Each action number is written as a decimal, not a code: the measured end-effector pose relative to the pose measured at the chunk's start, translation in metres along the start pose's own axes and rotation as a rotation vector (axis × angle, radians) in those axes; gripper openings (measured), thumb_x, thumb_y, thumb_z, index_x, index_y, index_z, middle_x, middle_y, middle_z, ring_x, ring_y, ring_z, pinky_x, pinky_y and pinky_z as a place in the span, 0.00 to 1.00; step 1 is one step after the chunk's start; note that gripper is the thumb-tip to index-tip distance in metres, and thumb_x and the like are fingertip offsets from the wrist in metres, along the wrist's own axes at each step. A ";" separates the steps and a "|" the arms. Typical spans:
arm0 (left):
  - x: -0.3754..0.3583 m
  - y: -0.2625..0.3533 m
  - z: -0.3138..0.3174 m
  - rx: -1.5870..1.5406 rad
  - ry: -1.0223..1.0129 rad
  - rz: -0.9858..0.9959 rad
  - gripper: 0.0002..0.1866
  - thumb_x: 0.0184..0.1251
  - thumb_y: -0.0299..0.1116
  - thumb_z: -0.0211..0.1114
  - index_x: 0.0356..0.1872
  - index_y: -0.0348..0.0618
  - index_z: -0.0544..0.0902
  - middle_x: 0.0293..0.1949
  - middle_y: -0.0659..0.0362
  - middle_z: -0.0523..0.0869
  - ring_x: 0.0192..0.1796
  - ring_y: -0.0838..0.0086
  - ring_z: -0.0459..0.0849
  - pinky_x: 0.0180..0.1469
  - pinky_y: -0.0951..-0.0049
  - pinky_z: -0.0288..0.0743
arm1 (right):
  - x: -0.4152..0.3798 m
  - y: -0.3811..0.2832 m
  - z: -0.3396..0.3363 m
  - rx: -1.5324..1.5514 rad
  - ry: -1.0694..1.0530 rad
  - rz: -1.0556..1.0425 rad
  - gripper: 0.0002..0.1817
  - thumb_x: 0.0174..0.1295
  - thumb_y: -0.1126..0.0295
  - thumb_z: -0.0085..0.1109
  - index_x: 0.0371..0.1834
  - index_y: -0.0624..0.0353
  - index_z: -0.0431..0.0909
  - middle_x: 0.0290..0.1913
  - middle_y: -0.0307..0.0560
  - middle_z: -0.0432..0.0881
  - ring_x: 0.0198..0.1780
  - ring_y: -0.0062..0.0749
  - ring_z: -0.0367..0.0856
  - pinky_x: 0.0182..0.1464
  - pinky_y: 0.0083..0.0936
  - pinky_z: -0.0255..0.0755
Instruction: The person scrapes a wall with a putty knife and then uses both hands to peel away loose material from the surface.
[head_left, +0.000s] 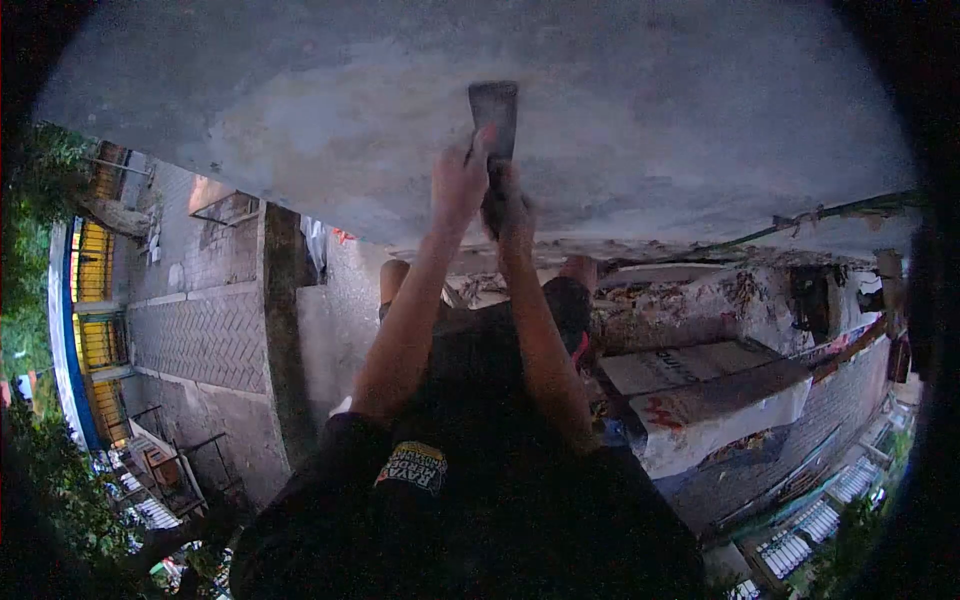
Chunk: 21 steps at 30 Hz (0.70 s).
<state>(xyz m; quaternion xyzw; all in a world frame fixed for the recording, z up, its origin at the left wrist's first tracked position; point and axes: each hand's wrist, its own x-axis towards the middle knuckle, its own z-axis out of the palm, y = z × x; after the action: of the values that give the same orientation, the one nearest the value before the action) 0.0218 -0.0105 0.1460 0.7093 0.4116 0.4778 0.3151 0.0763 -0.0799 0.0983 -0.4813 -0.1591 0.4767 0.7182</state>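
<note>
A putty knife (494,105) with a broad, flat, dark blade lies against a mottled grey wall surface (330,130), its blade pointing away from me. My right hand (515,218) is closed round its dark handle, which shows partly between the hands. Just to the left, my left hand (461,188) is closed on the tool too, with a finger along the lower part of the blade. Both hands are somewhat blurred, and most of the handle is hidden behind the fingers. Paler patches spread over the surface around the blade.
A dark cable or rod (800,220) runs along the surface's edge at right. Below right are a large printed box (700,395) and rubble (690,300). At left stand a patterned block wall (200,340) and yellow bars (95,290). My knees flank my arms.
</note>
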 end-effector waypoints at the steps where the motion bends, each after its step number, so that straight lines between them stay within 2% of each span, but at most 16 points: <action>1: 0.001 0.012 -0.004 -0.032 -0.065 -0.068 0.20 0.57 0.46 0.48 0.27 0.34 0.75 0.14 0.48 0.72 0.19 0.62 0.73 0.23 0.66 0.63 | -0.002 -0.007 0.003 0.003 -0.012 -0.012 0.15 0.54 0.56 0.47 0.23 0.58 0.69 0.14 0.37 0.68 0.10 0.20 0.63 0.11 0.17 0.54; 3: 0.010 0.033 -0.013 -0.097 -0.181 -0.184 0.19 0.57 0.45 0.47 0.30 0.35 0.75 0.18 0.44 0.74 0.25 0.51 0.74 0.26 0.61 0.65 | -0.001 -0.007 0.003 0.053 -0.027 0.008 0.15 0.54 0.56 0.46 0.23 0.58 0.69 0.14 0.37 0.68 0.11 0.20 0.64 0.11 0.16 0.54; 6: 0.002 0.007 -0.003 0.082 -0.138 -0.241 0.22 0.58 0.46 0.48 0.26 0.32 0.72 0.13 0.58 0.68 0.19 0.77 0.63 0.23 0.73 0.60 | 0.007 0.010 -0.001 0.171 -0.015 0.063 0.15 0.54 0.56 0.46 0.23 0.57 0.68 0.14 0.38 0.69 0.12 0.20 0.66 0.11 0.16 0.55; 9: -0.002 0.011 -0.002 0.027 -0.088 -0.148 0.21 0.59 0.46 0.48 0.26 0.32 0.72 0.14 0.57 0.68 0.20 0.78 0.63 0.23 0.74 0.60 | 0.006 0.015 -0.003 0.153 -0.009 0.049 0.17 0.53 0.53 0.47 0.23 0.57 0.69 0.15 0.39 0.70 0.12 0.21 0.66 0.11 0.17 0.56; 12: 0.002 -0.001 0.001 0.080 -0.156 -0.233 0.21 0.58 0.46 0.45 0.38 0.37 0.74 0.31 0.41 0.75 0.39 0.50 0.72 0.39 0.63 0.64 | -0.005 -0.003 -0.003 0.032 -0.020 0.090 0.19 0.53 0.51 0.48 0.24 0.58 0.70 0.15 0.39 0.70 0.13 0.21 0.67 0.11 0.17 0.57; 15: -0.003 0.002 0.003 -0.202 -0.123 -0.258 0.21 0.59 0.46 0.46 0.34 0.35 0.74 0.26 0.44 0.75 0.32 0.53 0.74 0.35 0.65 0.64 | -0.004 -0.006 0.004 0.017 0.045 0.110 0.19 0.52 0.51 0.49 0.24 0.58 0.70 0.16 0.38 0.70 0.13 0.19 0.66 0.12 0.16 0.56; 18: -0.001 0.010 -0.005 -0.112 -0.104 -0.174 0.20 0.59 0.45 0.47 0.29 0.34 0.73 0.18 0.51 0.73 0.23 0.67 0.71 0.29 0.70 0.63 | -0.013 -0.018 0.010 0.010 0.044 0.076 0.19 0.51 0.51 0.50 0.22 0.58 0.70 0.16 0.37 0.69 0.13 0.18 0.64 0.12 0.16 0.55; 21: 0.005 0.025 -0.014 -0.311 -0.074 -0.219 0.21 0.59 0.45 0.47 0.26 0.33 0.73 0.14 0.58 0.70 0.19 0.78 0.66 0.23 0.75 0.61 | -0.017 -0.034 0.016 -0.014 -0.025 0.017 0.17 0.53 0.54 0.49 0.20 0.58 0.70 0.15 0.36 0.68 0.12 0.17 0.62 0.11 0.16 0.53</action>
<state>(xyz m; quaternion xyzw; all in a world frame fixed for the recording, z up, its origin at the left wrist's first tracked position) 0.0164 -0.0165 0.1738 0.6202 0.3956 0.4720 0.4859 0.0748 -0.0889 0.1382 -0.4818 -0.1673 0.4875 0.7087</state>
